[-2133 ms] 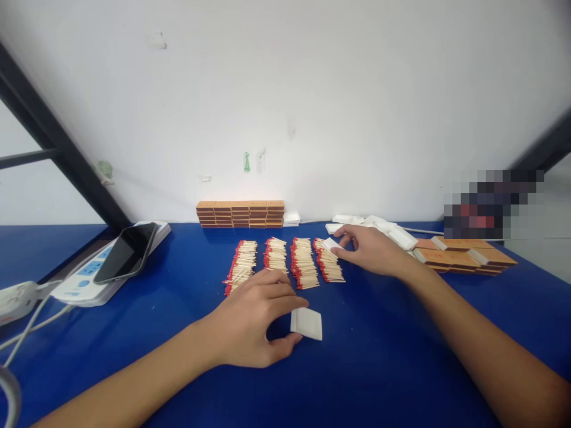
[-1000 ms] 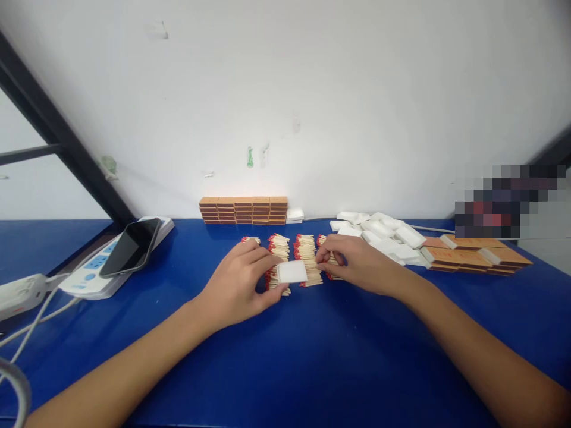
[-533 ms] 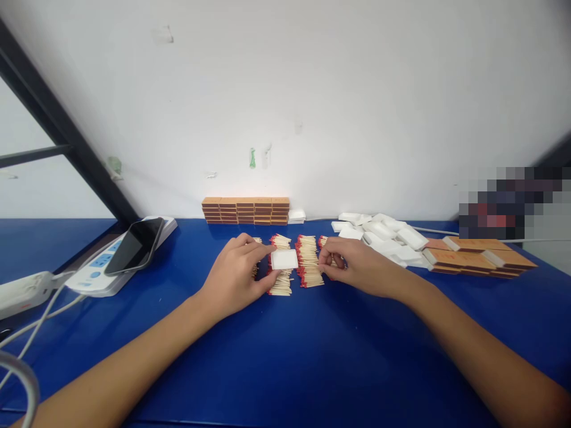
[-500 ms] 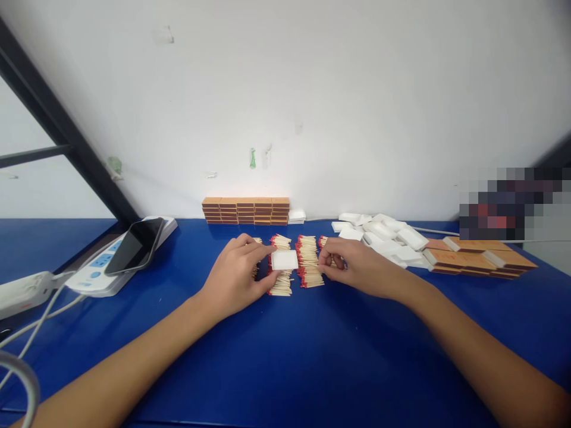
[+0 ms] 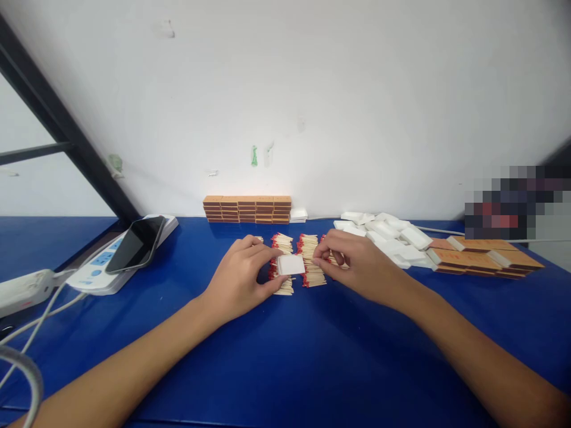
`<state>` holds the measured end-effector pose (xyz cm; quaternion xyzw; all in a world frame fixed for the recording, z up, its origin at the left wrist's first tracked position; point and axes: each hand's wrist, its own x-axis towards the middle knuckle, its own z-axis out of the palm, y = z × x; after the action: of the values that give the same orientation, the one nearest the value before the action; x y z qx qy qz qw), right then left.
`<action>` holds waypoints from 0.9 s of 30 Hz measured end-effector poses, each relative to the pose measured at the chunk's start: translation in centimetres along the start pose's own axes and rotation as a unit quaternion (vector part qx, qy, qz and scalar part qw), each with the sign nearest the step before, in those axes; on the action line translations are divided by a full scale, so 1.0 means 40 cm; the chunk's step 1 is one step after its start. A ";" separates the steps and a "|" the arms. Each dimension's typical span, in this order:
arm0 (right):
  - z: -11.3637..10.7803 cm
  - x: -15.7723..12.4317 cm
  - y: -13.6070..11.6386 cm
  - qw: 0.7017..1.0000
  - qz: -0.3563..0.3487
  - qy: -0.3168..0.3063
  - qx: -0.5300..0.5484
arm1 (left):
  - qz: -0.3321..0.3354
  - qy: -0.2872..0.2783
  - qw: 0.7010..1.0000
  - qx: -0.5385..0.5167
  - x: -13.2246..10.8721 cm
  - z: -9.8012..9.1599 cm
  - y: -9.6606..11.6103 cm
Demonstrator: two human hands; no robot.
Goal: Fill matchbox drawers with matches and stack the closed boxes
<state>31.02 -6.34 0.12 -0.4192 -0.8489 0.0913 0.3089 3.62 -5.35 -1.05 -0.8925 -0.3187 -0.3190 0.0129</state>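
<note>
A small white matchbox tray [image 5: 291, 265] is pinched between the thumb and forefinger of my left hand [image 5: 243, 276], held over the matches. Its inside looks bare. My right hand [image 5: 357, 261] is closed at the fingertips just right of the tray; whatever they pinch is too small to make out. Below both hands lie rows of red-tipped matches [image 5: 314, 277], spread side by side on the blue table [image 5: 285, 356]. My hands cover parts of the outer rows.
Stacked matchboxes [image 5: 247, 210] stand against the wall, with a few white trays [image 5: 298, 214] beside them. Loose white trays [image 5: 388, 238] pile up at the right, next to orange matchbox sleeves [image 5: 479, 257]. At the left, a phone [image 5: 136, 244] rests on a power strip [image 5: 96, 279] with cables.
My left hand has shifted slightly right with the tray. My right hand has moved a little left, its fingertips closer to the tray.
</note>
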 end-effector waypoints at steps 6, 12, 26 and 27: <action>0.036 -0.008 -0.029 0.998 -0.053 0.025 -0.020 | 0.024 0.016 1.000 -0.005 0.000 -0.001 0.019; 0.027 -0.008 -0.016 0.999 -0.026 0.026 0.013 | 0.025 0.019 1.000 0.001 0.000 0.000 0.011; 0.014 0.000 0.047 0.990 0.093 -0.107 0.002 | 0.023 0.017 1.000 0.014 0.004 -0.009 -0.012; 0.013 0.000 0.046 0.990 0.094 -0.108 0.004 | 0.023 0.017 0.999 0.016 0.004 -0.009 -0.012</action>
<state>31.91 -5.13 -1.07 -0.4831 -0.8340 0.1681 0.2068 3.24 -4.98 -0.75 -0.8937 -0.3028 -0.3286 0.0394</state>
